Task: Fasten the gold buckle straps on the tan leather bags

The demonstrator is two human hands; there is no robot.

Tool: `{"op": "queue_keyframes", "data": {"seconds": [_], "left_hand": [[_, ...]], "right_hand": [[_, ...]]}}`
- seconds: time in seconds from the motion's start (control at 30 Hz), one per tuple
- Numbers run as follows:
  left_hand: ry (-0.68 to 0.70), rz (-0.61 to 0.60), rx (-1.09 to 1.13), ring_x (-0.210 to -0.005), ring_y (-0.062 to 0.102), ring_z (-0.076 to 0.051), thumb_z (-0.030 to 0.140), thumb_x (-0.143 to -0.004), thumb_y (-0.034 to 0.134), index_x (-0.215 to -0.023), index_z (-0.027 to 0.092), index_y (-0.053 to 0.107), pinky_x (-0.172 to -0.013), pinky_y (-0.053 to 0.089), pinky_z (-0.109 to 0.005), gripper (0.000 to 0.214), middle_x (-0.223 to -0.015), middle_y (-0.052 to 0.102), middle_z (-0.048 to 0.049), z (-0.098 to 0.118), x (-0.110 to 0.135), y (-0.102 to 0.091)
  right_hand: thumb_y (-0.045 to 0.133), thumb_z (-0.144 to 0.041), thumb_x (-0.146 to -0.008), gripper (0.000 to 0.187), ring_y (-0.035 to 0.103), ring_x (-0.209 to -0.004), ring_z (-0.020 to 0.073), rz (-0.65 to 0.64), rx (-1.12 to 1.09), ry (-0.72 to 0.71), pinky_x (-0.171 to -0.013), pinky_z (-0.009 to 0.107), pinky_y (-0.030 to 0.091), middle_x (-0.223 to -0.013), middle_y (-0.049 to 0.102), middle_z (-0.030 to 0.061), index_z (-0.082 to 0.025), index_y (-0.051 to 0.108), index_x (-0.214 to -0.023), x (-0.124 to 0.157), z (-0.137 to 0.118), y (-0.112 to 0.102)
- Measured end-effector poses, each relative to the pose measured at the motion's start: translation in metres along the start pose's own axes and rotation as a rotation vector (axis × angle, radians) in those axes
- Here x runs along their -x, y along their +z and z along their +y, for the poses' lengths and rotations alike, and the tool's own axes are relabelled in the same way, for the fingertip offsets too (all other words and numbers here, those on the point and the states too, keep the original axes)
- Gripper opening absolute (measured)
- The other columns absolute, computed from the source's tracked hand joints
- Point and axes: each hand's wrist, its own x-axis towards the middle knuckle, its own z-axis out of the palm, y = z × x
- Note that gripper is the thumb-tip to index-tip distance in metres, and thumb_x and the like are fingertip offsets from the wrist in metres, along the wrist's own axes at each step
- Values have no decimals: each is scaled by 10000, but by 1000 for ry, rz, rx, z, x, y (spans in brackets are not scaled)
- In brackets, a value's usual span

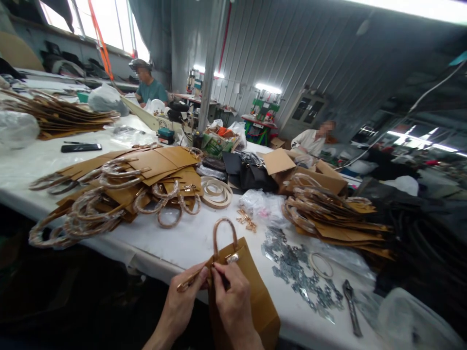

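I hold a tan leather bag piece (251, 287) with a wrapped loop handle (223, 233) at the near edge of the white table (175, 238). My left hand (182, 301) pinches its upper left edge next to a gold clasp. Beside it, my right hand (233, 301) is closed on the top edge just below the handle. Small gold fittings (246, 219) lie a little beyond the handle.
Stacks of tan pieces with wrapped handles lie at left (120, 189) and right (339, 214). Silver metal parts (299, 272) and pliers (352, 306) sit to my right. A phone (80, 147) and open cardboard boxes (310, 172) lie farther back. Two other people work at tables behind.
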Motion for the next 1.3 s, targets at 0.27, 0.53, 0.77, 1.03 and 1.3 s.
{"op": "queue_keyframes", "data": {"seconds": [0.27, 0.53, 0.77, 1.03, 1.3], "left_hand": [[-336, 459, 517, -814, 765, -208, 36, -864, 737, -965, 101, 787, -689, 662, -263, 130, -1006, 795, -110, -34, 7, -34], [-390, 542, 566, -747, 762, -180, 34, -963, 614, -1027, 85, 746, -629, 659, -254, 155, -979, 798, -117, -30, 17, -57], [-372, 571, 620, -690, 740, -140, 44, -990, 592, -987, 67, 733, -583, 632, -220, 142, -901, 791, -95, -25, 20, -52], [-385, 567, 633, -674, 729, -115, 78, -1012, 577, -967, 84, 729, -577, 624, -195, 158, -902, 785, -81, -31, 18, -56], [-378, 566, 649, -679, 737, -128, 78, -1020, 556, -968, 74, 726, -542, 620, -198, 177, -902, 785, -94, -28, 18, -53]], "right_hand": [[510, -472, -1055, 359, 694, -738, 190, -104, -40, 140, -697, 291, 570, -833, 729, 33, -204, 746, -1099, -60, 43, -26], [702, -317, -970, 162, 680, -1073, 237, -248, 285, 74, -1037, 469, 516, -1090, 741, 69, -163, 733, -1012, -188, 130, -39], [720, -337, -968, 200, 669, -999, 221, -314, 430, 185, -975, 460, 542, -1007, 708, 46, -156, 684, -890, -199, 157, -15], [566, -486, -1015, 332, 660, -983, 251, -29, 246, 203, -949, 463, 529, -1033, 691, 86, -162, 630, -1047, -187, 149, -26], [433, -559, -1044, 432, 722, -796, 198, -396, -81, 151, -748, 320, 616, -886, 742, 74, -177, 636, -1030, -125, 81, -38]]}}
